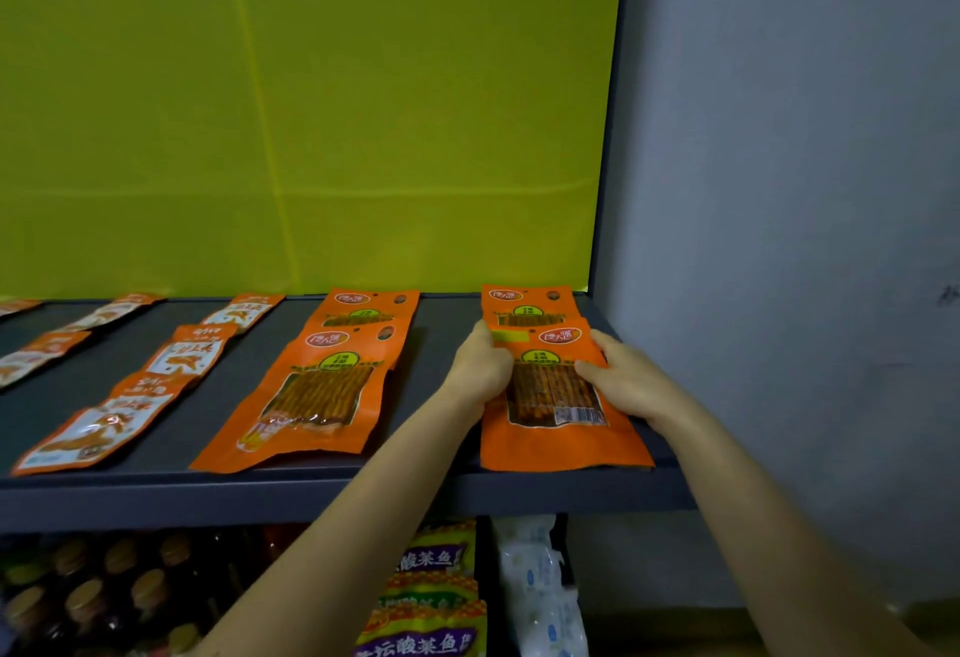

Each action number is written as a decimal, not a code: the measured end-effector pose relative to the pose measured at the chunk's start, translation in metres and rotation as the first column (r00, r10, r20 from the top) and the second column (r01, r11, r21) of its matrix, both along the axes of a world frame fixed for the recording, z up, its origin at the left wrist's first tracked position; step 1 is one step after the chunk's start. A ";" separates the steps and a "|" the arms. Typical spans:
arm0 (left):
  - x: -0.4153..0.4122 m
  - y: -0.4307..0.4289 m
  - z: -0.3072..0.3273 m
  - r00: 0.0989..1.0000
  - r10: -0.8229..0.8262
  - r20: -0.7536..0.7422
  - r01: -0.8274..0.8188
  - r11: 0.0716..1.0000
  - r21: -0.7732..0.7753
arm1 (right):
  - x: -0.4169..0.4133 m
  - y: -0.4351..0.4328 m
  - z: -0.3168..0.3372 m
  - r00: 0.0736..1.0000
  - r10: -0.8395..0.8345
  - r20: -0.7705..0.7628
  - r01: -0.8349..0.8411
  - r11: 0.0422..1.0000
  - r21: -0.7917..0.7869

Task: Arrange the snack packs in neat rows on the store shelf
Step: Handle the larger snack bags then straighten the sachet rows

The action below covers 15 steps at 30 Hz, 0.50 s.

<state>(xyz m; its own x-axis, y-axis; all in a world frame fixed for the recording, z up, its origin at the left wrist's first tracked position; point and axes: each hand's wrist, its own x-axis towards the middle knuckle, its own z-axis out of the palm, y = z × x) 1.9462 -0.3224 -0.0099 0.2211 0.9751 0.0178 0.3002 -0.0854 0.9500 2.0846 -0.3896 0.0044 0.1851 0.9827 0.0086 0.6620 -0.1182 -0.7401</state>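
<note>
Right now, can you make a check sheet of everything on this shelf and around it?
Surface: dark grey shelf, flat, yellow back panel.
Job's things: front right pack overlaps the pack behind it; middle row of orange packs; smaller orange-and-white packs in rows further left.
Clutter: nothing seen.
Hands: left hand and right hand grip the front right pack by its sides.
Cables: nothing seen.
Surroundings: grey wall at right; bottles and more packets on the lower shelf.

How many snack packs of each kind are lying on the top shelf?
Orange stick-snack packs: 4, one under both hands.
Orange-and-white packs: at least 7; the far-left ones are cut off.
Total: at least 11.
</note>
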 end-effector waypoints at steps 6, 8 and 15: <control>0.005 -0.004 0.006 0.999 0.017 -0.028 -0.017 1.000 0.006 | 0.000 0.000 0.005 1.000 -0.016 0.027 0.016 1.000 -0.012; 0.004 -0.004 0.006 0.998 0.002 -0.055 -0.002 1.000 0.008 | 0.000 -0.002 0.006 1.000 -0.009 0.021 0.010 1.000 -0.014; -0.025 -0.019 0.031 0.995 0.003 -0.095 0.022 0.966 0.256 | -0.007 -0.013 0.025 0.992 -0.086 0.090 0.064 0.972 0.225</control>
<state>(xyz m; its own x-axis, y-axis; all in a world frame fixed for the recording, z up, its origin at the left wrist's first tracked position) 1.9215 -0.3419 0.0213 0.2428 0.9385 0.2457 0.3850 -0.3256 0.8636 2.0777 -0.4027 0.0294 0.2456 0.9376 0.2461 0.7285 -0.0111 -0.6849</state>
